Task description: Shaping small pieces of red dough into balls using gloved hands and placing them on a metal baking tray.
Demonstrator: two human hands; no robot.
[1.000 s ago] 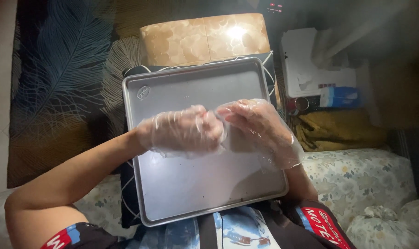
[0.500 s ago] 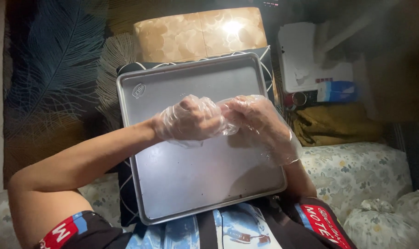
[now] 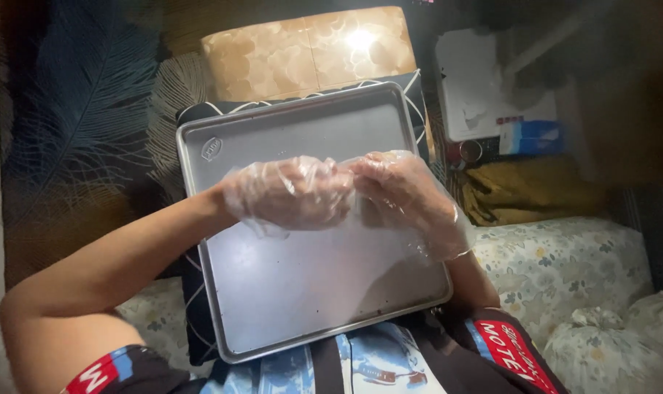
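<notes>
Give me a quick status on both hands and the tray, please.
Left hand and right hand gloved, fingertips together above metal baking tray. Tray bare. Nothing blocking.

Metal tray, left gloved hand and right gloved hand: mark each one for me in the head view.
metal tray (image 3: pixel 309 292), head view, bare floor of the tray below the hands.
left gloved hand (image 3: pixel 291 191), head view, back of the hand under the clear glove.
right gloved hand (image 3: pixel 404 191), head view, back of the hand.

Dim, warm scene; one hard light from above glares off the glossy tan box (image 3: pixel 309 55). Corners sink into shadow, the upper right blurred and hazy.
</notes>
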